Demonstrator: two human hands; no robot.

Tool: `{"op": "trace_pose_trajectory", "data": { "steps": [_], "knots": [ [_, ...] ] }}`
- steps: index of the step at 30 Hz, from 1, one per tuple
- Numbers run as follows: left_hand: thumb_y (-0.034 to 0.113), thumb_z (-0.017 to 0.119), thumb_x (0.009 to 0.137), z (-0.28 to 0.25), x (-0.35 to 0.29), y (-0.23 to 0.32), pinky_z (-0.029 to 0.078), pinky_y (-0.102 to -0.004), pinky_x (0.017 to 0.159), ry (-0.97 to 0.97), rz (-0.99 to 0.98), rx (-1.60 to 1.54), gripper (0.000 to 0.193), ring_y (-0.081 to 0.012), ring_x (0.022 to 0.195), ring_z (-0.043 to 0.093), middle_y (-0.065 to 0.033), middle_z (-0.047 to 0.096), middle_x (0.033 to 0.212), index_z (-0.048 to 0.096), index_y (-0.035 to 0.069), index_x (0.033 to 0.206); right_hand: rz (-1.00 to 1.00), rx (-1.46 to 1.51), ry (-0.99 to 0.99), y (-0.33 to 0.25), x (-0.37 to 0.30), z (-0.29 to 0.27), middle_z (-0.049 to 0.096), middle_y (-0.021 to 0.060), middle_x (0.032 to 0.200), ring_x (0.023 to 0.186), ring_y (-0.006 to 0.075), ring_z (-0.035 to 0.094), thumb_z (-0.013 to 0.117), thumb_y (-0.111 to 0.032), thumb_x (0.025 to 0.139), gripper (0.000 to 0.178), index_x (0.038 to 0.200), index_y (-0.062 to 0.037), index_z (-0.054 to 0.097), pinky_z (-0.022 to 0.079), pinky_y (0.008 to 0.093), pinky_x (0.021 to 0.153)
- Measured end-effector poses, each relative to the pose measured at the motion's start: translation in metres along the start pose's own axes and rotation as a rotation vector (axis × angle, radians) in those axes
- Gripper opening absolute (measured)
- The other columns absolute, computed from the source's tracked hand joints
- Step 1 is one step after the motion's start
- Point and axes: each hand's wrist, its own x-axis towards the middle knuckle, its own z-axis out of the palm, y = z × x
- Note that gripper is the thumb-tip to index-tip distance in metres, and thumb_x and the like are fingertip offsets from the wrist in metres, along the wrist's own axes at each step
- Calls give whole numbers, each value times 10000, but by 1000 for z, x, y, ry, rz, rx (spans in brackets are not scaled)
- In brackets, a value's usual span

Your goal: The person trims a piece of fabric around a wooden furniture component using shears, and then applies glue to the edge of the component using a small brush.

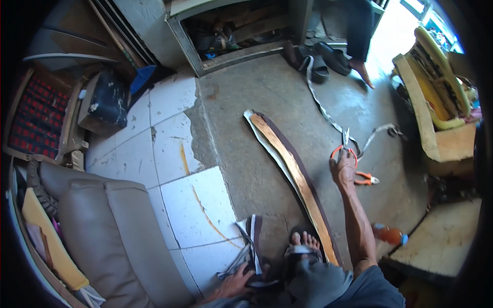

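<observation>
At the right, my right hand (345, 167) is closed round the red-orange handles of a pair of scissors (346, 139). Their blades point away from me, slightly apart, beside a pale fabric strip (322, 110) lying on the floor. Just right of that hand lie orange-handled pliers (365, 179). My left hand (236, 282) is low beside my foot, its fingers closed at a grey, white and brown piece of fabric (252, 231); part of the grip is in shadow. Between my hands stretches a long curved wooden slat (290, 161) with dark and pale fabric along its edges.
A grey padded seat (102, 226) fills the lower left. A bottle of orange liquid (389, 234) is near a wooden board (439, 238) at the right. A yellow frame (436, 87), dark sandals (328, 59) and another person's foot (363, 72) are farther off. White tiles (174, 138) meet concrete.
</observation>
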Motion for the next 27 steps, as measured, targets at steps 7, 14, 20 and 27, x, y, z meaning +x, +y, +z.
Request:
{"op": "trace_pose_trajectory", "data": {
  "steps": [7, 14, 20, 27],
  "knots": [
    [261, 760, 889, -36, 42, 28, 544, -368, 743, 45, 172, -582, 258, -217, 819, 679, -143, 706, 908, 706, 29, 989, -329, 724, -1021, -158, -163, -52, 672, 173, 1161, 1115, 344, 609, 636, -322, 922, 494, 1330, -49, 581, 492, 444, 944],
    [-24, 653, 930, -111, 63, 59, 518, -306, 825, 539, 563, -949, 143, -175, 929, 631, -58, 623, 1042, 666, 23, 1064, -185, 982, -1530, -188, -150, -162, 673, 63, 1041, 874, 164, 630, 622, -465, 989, 524, 1333, -73, 559, 523, 349, 740],
    [347, 699, 942, -104, 142, 80, 413, -392, 1065, -347, 861, -1069, 579, -249, 1219, 546, -127, 547, 1347, 491, 8, 1363, -50, 1141, -888, -184, -115, -310, 518, -38, 790, 712, 55, 480, 573, -280, 1045, 258, 1154, -55, 642, 412, 254, 629],
    [229, 555, 1043, -118, 122, 229, 542, -353, 854, -97, 885, -1596, 198, -191, 1014, 660, -103, 662, 1107, 612, 80, 1160, 129, 993, 167, -80, -112, -376, 631, 68, 975, 856, 124, 608, 641, -274, 982, 369, 1264, -44, 578, 517, 305, 740]
  ]
}}
